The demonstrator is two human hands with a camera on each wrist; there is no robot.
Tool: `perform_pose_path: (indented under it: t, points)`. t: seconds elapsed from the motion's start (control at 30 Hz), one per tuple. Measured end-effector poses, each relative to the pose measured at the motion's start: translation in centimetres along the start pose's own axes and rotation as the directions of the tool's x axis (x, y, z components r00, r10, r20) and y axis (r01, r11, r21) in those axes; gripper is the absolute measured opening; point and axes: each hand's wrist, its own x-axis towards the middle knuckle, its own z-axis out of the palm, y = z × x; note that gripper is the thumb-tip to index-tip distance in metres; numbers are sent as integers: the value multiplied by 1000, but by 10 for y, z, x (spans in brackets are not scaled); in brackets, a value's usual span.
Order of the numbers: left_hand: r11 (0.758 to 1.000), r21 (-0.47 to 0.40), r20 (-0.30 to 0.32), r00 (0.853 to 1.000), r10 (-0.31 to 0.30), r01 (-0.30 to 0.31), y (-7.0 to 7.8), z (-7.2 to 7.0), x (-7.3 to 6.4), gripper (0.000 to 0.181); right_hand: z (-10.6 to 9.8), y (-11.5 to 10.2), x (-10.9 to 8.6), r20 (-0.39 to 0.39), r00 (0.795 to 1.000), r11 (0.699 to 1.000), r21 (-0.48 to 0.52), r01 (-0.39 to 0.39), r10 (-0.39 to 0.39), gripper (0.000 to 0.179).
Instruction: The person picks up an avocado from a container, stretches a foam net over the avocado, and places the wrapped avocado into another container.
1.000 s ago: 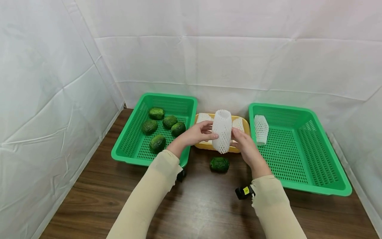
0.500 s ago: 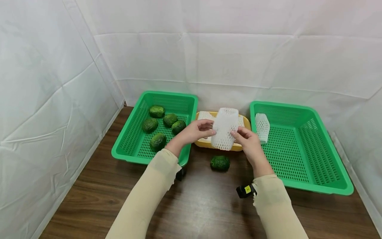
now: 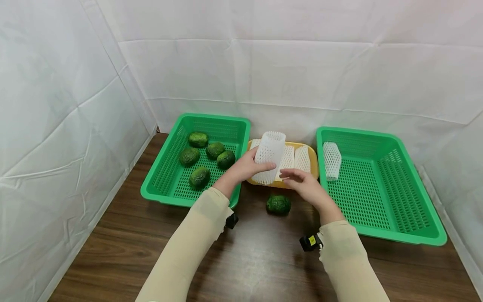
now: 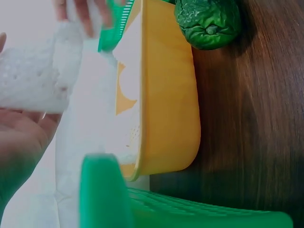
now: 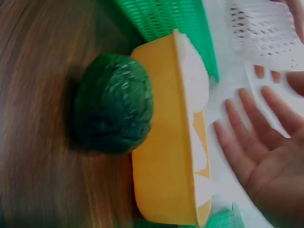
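My left hand (image 3: 247,167) grips a white foam net sleeve (image 3: 267,157) and holds it upright over the left end of the yellow tray (image 3: 311,158). The same white foam net sleeve (image 4: 33,83) shows against my left palm in the left wrist view. My right hand (image 3: 298,181) hovers open just right of the sleeve, fingers straight, holding nothing; its open palm (image 5: 270,147) faces the tray (image 5: 164,156). A dark green avocado (image 3: 278,204) lies on the table in front of the tray, below both hands, and the avocado (image 5: 113,110) touches the tray's wall.
A green basket (image 3: 166,167) at the left holds several avocados. A second green basket (image 3: 396,201) at the right holds one net sleeve (image 3: 332,161). More sleeves (image 3: 302,158) lie in the yellow tray. White sheeting walls the table at the back and left.
My right hand has let go of the sleeve and dropped slightly. My left hand has carried the sleeve to the left and stood it upright.
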Motion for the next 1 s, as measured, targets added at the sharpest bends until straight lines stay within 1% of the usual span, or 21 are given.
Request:
perform_pose_path:
  t: [0.03,0.1,0.13,0.23,0.3,0.4,0.5,0.63,0.83,0.93,1.0]
  points:
    - [1000,-9,-14,1000,4,-4,0,-1,0,54,1,3,0,32,999,997,-73,-3,5,42]
    - [999,-31,-28,1000,12,-13,0,-1,0,60,4,8,-1,87,996,981,-195,5,13,44]
    - [999,-39,-29,999,14,-15,0,-1,0,63,6,11,-1,113,993,973,-230,1,26,46]
    - [998,-63,-26,1000,13,-15,0,0,0,72,10,18,-1,160,985,955,-297,-15,66,56]
    - [997,-78,-29,1000,11,-13,-1,0,0,75,13,22,1,165,982,943,-331,-35,94,61]
    - [996,-86,-27,999,19,-21,-3,1,0,73,17,27,4,157,979,922,-383,-59,128,68]
    - [997,-74,-18,1000,12,-14,-6,2,0,69,21,31,5,139,978,907,-414,-85,155,71]
    - [998,-54,-22,1000,-11,10,-10,2,-1,67,24,35,6,119,976,899,-423,-116,182,72]
    - [997,-49,-34,998,-56,55,-16,1,-2,65,26,40,7,98,973,897,-415,-153,211,68]
    - [996,-56,-31,997,-74,72,-20,1,-1,65,26,42,7,94,973,898,-412,-155,211,66]
    - [996,-59,-31,997,-75,73,-22,1,0,64,26,43,7,89,974,899,-411,-153,206,64]
